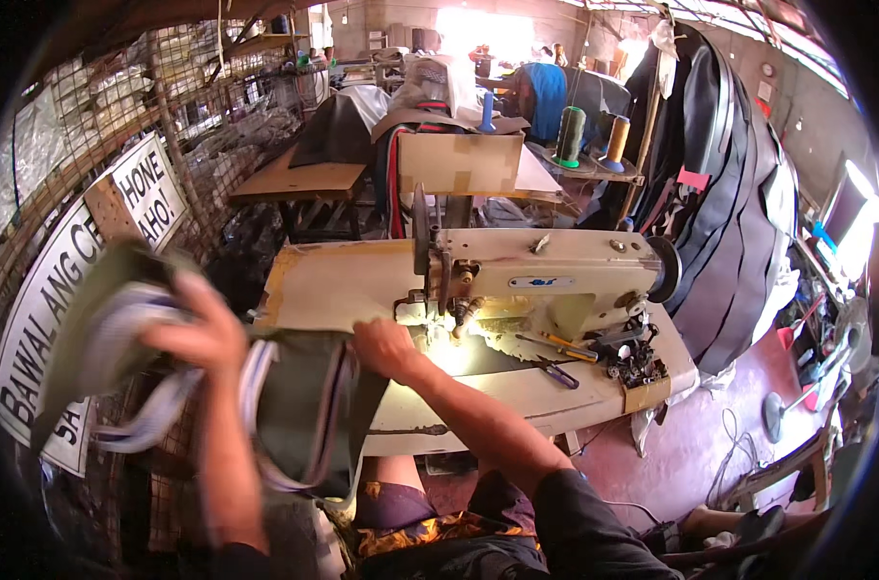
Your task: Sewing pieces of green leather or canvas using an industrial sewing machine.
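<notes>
Dark olive-green fabric (297, 406) with white and dark-blue striped strips hangs over the near left edge of the sewing table. My right hand (389, 350) is closed on its upper edge, just left of the sewing machine's lit needle area. Farther left, my raised left hand (203, 324) is smeared by motion against a loose, blurred part of the same fabric; its grip is unclear. The cream sewing machine (556, 269) stands beyond my right hand. Small scissors (559, 374) with dark handles lie on the table to its right.
An open box (644, 394) of small dark parts sits on the table's right end. Green (570, 135) and orange thread cones (615, 141) stand behind the machine. Printed signs (53, 319) lean against the wire mesh at left. Dark sheets (725, 222) hang at right.
</notes>
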Action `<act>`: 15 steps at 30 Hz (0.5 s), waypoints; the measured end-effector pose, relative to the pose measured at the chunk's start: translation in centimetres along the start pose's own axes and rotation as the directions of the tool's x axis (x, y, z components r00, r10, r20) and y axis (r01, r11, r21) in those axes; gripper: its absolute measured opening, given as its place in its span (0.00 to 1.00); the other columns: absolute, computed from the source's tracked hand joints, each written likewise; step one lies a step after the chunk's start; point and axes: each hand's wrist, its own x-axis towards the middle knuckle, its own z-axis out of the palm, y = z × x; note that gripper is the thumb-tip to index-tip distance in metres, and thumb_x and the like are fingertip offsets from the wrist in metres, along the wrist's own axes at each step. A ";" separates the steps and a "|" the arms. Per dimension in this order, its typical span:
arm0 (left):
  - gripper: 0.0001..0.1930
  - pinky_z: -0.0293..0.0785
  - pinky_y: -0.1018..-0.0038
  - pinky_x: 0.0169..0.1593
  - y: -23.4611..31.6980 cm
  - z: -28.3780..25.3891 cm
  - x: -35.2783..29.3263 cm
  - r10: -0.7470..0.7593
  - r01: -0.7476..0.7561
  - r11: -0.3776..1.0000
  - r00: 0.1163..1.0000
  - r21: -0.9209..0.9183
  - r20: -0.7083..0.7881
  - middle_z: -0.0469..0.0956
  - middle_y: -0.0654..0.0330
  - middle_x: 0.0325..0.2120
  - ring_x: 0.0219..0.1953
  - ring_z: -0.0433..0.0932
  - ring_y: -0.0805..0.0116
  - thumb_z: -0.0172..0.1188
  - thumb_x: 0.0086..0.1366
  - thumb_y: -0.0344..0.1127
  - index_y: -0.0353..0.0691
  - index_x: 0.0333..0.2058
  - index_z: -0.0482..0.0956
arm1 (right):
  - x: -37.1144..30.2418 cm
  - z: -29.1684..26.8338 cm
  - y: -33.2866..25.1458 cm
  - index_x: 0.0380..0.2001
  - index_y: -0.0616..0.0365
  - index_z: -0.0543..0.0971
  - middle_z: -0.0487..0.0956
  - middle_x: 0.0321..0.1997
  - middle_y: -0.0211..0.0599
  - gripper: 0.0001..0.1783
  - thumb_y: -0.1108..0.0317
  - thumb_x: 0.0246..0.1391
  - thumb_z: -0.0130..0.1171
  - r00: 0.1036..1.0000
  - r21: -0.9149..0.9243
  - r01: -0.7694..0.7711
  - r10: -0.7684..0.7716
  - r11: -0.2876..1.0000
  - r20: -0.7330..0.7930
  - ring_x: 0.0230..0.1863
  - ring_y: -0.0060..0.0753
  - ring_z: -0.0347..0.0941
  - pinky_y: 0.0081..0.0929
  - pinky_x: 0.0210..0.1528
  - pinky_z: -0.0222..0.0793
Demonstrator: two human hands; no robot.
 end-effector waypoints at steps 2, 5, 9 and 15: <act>0.30 0.63 0.58 0.62 3.7 -2.7 -8.5 -0.199 0.240 0.969 0.905 -0.064 0.375 0.70 0.42 0.52 0.57 0.70 0.50 0.61 0.68 0.43 0.23 0.56 0.62 | -3.1 3.8 2.2 0.36 0.59 0.74 0.78 0.27 0.53 0.10 0.64 0.60 0.56 0.991 -0.022 0.034 -0.036 0.999 -0.126 0.30 0.54 0.78 0.49 0.28 0.71; 0.31 0.65 0.63 0.61 7.4 -9.9 -16.2 -0.703 0.573 0.663 0.254 0.482 0.665 0.74 0.46 0.53 0.56 0.73 0.53 0.56 0.70 0.50 0.27 0.59 0.66 | -4.8 7.3 4.6 0.42 0.60 0.72 0.77 0.33 0.54 0.14 0.63 0.60 0.61 0.994 0.253 -0.083 0.098 0.964 -0.048 0.35 0.56 0.77 0.47 0.32 0.73; 0.31 0.69 0.67 0.59 7.2 -12.9 -17.9 -0.850 0.583 0.510 0.230 0.633 0.473 0.79 0.49 0.50 0.53 0.78 0.56 0.49 0.73 0.57 0.32 0.58 0.73 | -5.8 9.6 5.1 0.48 0.62 0.74 0.75 0.43 0.57 0.15 0.73 0.57 0.56 0.983 0.301 -0.101 0.141 0.948 -0.114 0.37 0.58 0.76 0.45 0.37 0.75; 0.20 0.70 0.65 0.57 4.7 -8.4 -8.7 -0.964 0.939 0.059 0.141 -0.338 0.224 0.77 0.56 0.38 0.43 0.77 0.59 0.54 0.73 0.50 0.35 0.39 0.77 | -5.7 6.5 3.3 0.48 0.62 0.73 0.76 0.41 0.57 0.14 0.64 0.64 0.55 0.972 0.328 -0.050 0.122 0.943 -0.202 0.37 0.63 0.76 0.48 0.37 0.76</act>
